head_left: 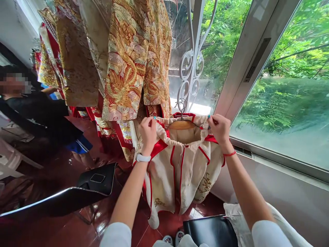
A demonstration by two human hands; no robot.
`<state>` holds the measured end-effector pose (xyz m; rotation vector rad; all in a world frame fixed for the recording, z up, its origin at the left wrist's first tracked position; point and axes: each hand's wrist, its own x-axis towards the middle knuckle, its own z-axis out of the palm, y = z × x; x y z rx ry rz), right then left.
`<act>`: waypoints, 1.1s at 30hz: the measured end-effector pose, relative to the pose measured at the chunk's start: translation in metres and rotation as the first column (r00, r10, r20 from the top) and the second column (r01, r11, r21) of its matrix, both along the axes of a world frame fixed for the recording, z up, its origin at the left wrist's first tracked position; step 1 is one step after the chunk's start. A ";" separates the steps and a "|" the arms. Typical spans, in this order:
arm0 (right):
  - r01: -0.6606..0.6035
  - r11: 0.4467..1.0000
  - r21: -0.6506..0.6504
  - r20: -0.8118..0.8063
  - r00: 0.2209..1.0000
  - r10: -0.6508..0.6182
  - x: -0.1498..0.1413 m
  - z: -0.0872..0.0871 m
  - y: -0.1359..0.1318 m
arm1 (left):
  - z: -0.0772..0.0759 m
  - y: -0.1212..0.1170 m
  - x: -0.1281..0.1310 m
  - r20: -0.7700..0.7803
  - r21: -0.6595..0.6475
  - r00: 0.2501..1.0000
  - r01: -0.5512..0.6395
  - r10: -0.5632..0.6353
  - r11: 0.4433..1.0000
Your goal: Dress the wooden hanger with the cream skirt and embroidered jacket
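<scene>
A cream garment with red piping and gold embroidery (164,171) hangs in front of me, its gathered elastic band (177,141) stretched into an oval. My left hand (148,132), closed in a pinch, grips the band at its left end. At the opposite end my right hand (219,128) pinches the band too, fingers curled in. Through the opening shows a wooden clothes hanger (182,125) with a metal hook. Whether the band belongs to the hung piece or to a separate one, I cannot tell.
Gold-embroidered garments (125,68) hang to the left. A sliding window (282,103) and white scrollwork (190,68) stand to the right. Below are a black seat (212,231) with white cloth (239,219) beside it, and a black chair (100,178). Another person (38,113) is at far left.
</scene>
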<state>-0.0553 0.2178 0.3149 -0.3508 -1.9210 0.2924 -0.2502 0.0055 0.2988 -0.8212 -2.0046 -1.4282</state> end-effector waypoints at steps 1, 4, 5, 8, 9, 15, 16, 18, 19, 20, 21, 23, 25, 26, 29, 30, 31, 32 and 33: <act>0.020 1.000 -0.009 -0.018 1.000 -0.020 0.004 -0.006 -0.007 | -0.006 -0.001 0.005 -0.048 -0.022 0.999 0.001 -0.002 1.000; -0.007 0.997 -0.082 0.024 1.000 0.009 0.013 -0.025 -0.019 | -0.024 -0.005 0.018 -0.102 -0.209 0.994 0.009 -0.032 0.978; -0.030 0.993 -0.114 0.044 0.998 0.035 0.014 -0.029 -0.020 | -0.028 -0.005 0.022 -0.100 -0.259 0.995 -0.016 -0.011 0.966; -0.004 0.983 -0.183 -0.020 1.000 0.000 0.012 -0.034 -0.029 | -0.036 0.000 0.034 -0.072 -0.272 0.987 -0.159 0.145 0.949; 0.027 0.981 -0.191 -0.078 0.996 -0.043 0.009 -0.034 -0.036 | -0.037 0.002 0.038 -0.053 -0.254 0.981 -0.194 0.186 0.948; -0.417 0.889 -0.190 0.093 0.894 0.439 -0.041 -0.049 -0.105 | -0.033 -0.003 0.034 0.148 -0.154 0.989 0.000 0.023 0.988; -0.510 0.828 -0.235 0.142 0.824 0.548 -0.054 -0.052 -0.113 | -0.029 -0.007 0.028 0.193 -0.131 0.980 0.080 -0.053 0.988; -0.604 0.724 -0.332 0.194 0.708 0.679 -0.079 -0.054 -0.120 | -0.020 -0.018 0.013 0.302 -0.059 0.924 0.263 -0.234 0.963; -0.621 0.689 -0.374 0.216 0.664 0.716 -0.090 -0.053 -0.120 | -0.014 -0.023 0.006 0.360 -0.013 0.872 0.359 -0.330 0.933; -0.631 0.658 -0.411 0.239 0.621 0.746 -0.100 -0.052 -0.118 | -0.008 -0.028 0.000 0.415 0.036 0.808 0.445 -0.418 0.895; -0.640 0.625 -0.446 0.264 0.574 0.775 -0.109 -0.049 -0.115 | -0.002 -0.032 -0.006 0.462 0.080 0.740 0.513 -0.488 0.855; -0.651 0.563 -0.509 0.337 0.451 0.827 -0.124 -0.043 -0.109 | 0.008 -0.039 -0.013 0.520 0.127 0.642 0.593 -0.563 0.795; -0.645 0.532 -0.548 0.425 0.333 0.842 -0.134 -0.038 -0.103 | 0.015 -0.043 -0.016 0.551 0.125 0.598 0.630 -0.582 0.766; -0.643 0.526 -0.556 0.459 0.290 0.840 -0.137 -0.036 -0.101 | 0.018 -0.045 -0.017 0.562 0.116 0.584 0.646 -0.586 0.755; -0.680 0.469 -0.564 0.454 0.219 0.864 -0.133 -0.029 -0.090 | 0.025 -0.048 -0.018 0.575 0.106 0.551 0.682 -0.605 0.723; -0.697 0.444 -0.563 0.414 0.227 0.881 -0.129 -0.027 -0.086 | 0.027 -0.048 -0.019 0.571 0.112 0.546 0.688 -0.613 0.717; -0.709 0.433 -0.557 0.368 0.256 0.894 -0.124 -0.026 -0.083 | 0.028 -0.047 -0.020 0.563 0.118 0.544 0.692 -0.622 0.712; -0.715 0.438 -0.545 0.328 0.299 0.896 -0.119 -0.025 -0.081 | 0.030 -0.046 -0.022 0.551 0.123 0.547 0.693 -0.630 0.710; -0.715 0.456 -0.530 0.302 0.344 0.889 -0.116 -0.025 -0.081 | 0.031 -0.044 -0.024 0.538 0.125 0.554 0.693 -0.635 0.710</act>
